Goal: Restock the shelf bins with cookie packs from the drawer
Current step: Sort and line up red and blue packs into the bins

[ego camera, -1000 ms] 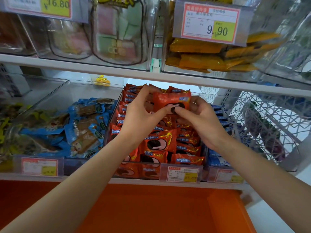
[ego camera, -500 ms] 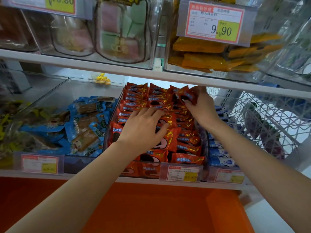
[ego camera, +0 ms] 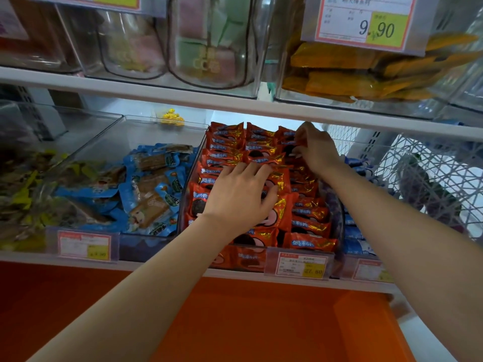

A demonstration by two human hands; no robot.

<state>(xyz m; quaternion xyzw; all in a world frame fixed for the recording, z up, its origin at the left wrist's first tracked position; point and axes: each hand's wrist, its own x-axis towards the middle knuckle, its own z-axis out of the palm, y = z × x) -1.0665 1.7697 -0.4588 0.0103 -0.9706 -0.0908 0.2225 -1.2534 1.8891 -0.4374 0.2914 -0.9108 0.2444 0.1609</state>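
The red shiny cookie packs [ego camera: 308, 226] lie in rows in a clear plastic bin [ego camera: 184, 205] on the white shelf [ego camera: 162, 269]. The left hand [ego camera: 239, 197] lies flat on the packs in the middle of the bin. Its fingers are straight and spread, and they hold nothing. The right hand [ego camera: 317, 148] is at the back right of the bin, under the upper shelf. Its fingers are bent and pinch one red pack [ego camera: 286, 148] there. Just beside, on the left, another bin holds blue snack packs [ego camera: 154, 184]. The orange drawer [ego camera: 261, 322] is open below the shelf.
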